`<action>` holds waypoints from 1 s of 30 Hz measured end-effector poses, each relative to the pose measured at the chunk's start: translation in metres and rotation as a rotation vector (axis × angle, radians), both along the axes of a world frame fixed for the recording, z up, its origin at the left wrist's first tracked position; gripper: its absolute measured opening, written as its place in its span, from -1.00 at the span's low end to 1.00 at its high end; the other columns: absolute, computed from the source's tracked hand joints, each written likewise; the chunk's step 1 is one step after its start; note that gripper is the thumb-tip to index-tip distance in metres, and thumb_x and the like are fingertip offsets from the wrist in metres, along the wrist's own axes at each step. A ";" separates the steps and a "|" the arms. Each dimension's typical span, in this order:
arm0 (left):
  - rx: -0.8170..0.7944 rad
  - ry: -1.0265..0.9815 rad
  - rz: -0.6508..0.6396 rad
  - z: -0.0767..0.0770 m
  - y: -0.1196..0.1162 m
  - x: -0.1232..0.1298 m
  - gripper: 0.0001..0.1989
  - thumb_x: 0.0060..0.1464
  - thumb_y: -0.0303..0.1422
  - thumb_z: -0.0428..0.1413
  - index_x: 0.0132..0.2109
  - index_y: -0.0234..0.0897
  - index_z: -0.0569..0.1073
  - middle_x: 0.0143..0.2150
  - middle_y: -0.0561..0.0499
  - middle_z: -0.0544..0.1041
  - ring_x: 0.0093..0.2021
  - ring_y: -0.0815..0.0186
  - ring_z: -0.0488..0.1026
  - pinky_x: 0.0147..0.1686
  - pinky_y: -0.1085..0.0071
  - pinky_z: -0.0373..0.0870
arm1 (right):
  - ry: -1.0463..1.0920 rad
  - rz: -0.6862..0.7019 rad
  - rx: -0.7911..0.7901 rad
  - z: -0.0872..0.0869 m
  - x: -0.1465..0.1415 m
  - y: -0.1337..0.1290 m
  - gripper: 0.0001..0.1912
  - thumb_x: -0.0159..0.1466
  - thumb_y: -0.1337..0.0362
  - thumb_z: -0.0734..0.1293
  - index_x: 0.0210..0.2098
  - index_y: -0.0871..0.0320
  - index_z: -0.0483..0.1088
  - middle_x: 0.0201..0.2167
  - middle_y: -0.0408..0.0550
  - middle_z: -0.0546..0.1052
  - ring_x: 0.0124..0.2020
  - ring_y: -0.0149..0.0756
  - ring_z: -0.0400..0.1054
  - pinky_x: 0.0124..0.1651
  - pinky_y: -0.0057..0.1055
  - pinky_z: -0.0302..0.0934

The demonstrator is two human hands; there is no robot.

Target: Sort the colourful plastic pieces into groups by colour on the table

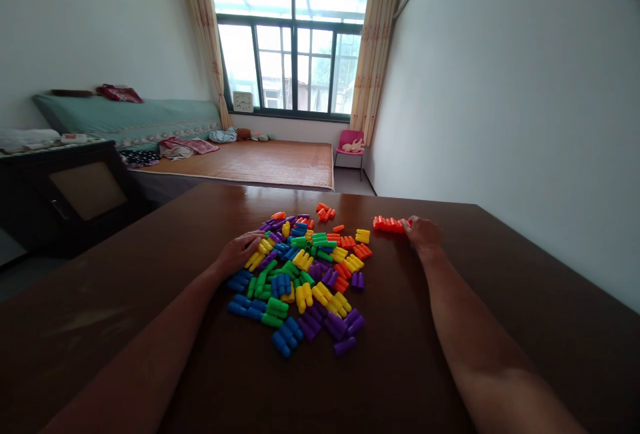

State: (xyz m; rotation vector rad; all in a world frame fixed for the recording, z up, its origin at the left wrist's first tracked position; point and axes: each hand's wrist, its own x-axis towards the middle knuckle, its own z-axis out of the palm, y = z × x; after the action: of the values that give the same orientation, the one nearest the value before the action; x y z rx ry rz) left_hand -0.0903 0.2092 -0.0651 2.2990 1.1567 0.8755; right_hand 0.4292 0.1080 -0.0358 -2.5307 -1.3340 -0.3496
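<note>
A loose heap of plastic tube-shaped building blocks (303,261) in blue, green, yellow, purple and orange lies in the middle of the dark table. At the heap's left edge rests my left hand (240,252), its fingers stretched out over yellow blocks (256,258) and gripping nothing that I can see. Right of the heap, my right hand (425,231) pinches the near end of a row of joined orange blocks (388,224), which lies sideways at the table surface. My fingers hide the row's right end.
The brown table (415,341) has a glossy top. A few orange blocks (326,212) lie behind the heap. Beyond the table stand a bed (280,161), a pink chair (350,143) and a dark cabinet (75,187). A white wall (525,87) runs along the right.
</note>
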 end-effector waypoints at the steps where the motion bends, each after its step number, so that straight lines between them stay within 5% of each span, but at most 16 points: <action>1: 0.000 -0.002 0.003 0.001 -0.001 0.001 -0.42 0.14 0.05 -0.10 -0.03 -0.30 0.54 0.09 -0.14 0.49 0.10 0.11 0.41 0.15 0.20 0.27 | 0.011 0.000 0.018 0.000 0.001 0.000 -0.49 0.24 -0.14 0.17 -0.17 0.11 0.51 -0.30 0.18 0.57 -0.26 -0.01 0.47 -0.22 -0.18 0.25; 8: 0.016 0.003 0.017 0.003 -0.003 0.003 -0.39 0.11 0.09 -0.10 -0.05 -0.30 0.55 0.08 -0.13 0.51 0.08 0.10 0.43 0.13 0.23 0.30 | 0.081 -0.095 0.321 -0.012 0.035 -0.003 -0.57 0.32 0.11 0.09 -0.13 0.19 0.49 -0.23 0.18 0.55 -0.26 -0.14 0.43 -0.23 -0.32 0.20; 16: 0.027 0.016 0.013 0.000 0.000 0.000 -0.42 0.15 0.04 -0.10 -0.01 -0.32 0.53 0.09 -0.14 0.49 0.09 0.12 0.42 0.13 0.26 0.29 | 0.294 -0.114 0.199 -0.036 0.056 0.001 -0.60 0.28 0.17 0.13 -0.07 0.18 0.48 -0.22 0.12 0.56 -0.24 -0.16 0.43 -0.22 -0.35 0.21; 23: 0.029 0.001 0.001 -0.002 0.000 0.000 -0.44 0.16 0.03 -0.12 -0.03 -0.29 0.54 0.10 -0.11 0.49 0.11 0.13 0.40 0.15 0.26 0.27 | 0.222 -0.077 0.319 -0.024 0.044 0.001 -0.58 0.28 0.22 0.12 -0.01 0.27 0.43 -0.14 0.20 0.54 -0.15 -0.10 0.40 -0.06 -0.25 0.21; 27: 0.023 -0.019 -0.008 0.000 -0.002 0.002 -0.44 0.15 0.04 -0.11 -0.05 -0.28 0.54 0.09 -0.11 0.49 0.11 0.12 0.40 0.15 0.25 0.27 | 0.185 0.234 0.453 -0.002 -0.002 0.011 -0.60 0.30 0.24 0.12 0.01 0.26 0.41 -0.10 0.16 0.53 -0.13 -0.16 0.39 0.01 -0.25 0.20; 30: 0.021 -0.017 -0.005 0.003 -0.005 0.003 -0.43 0.15 0.05 -0.11 -0.05 -0.29 0.54 0.08 -0.12 0.50 0.10 0.12 0.41 0.14 0.25 0.27 | 0.272 0.636 0.317 0.009 -0.059 0.020 -0.66 0.28 0.23 0.18 -0.03 0.15 0.44 -0.08 0.06 0.53 -0.15 -0.22 0.40 -0.01 -0.29 0.23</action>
State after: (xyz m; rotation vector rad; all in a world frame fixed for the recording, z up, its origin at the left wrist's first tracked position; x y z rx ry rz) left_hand -0.0877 0.2045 -0.0624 2.3057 1.1390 0.9083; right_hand 0.3706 0.1276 -0.0269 -1.7119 -1.7086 -0.0692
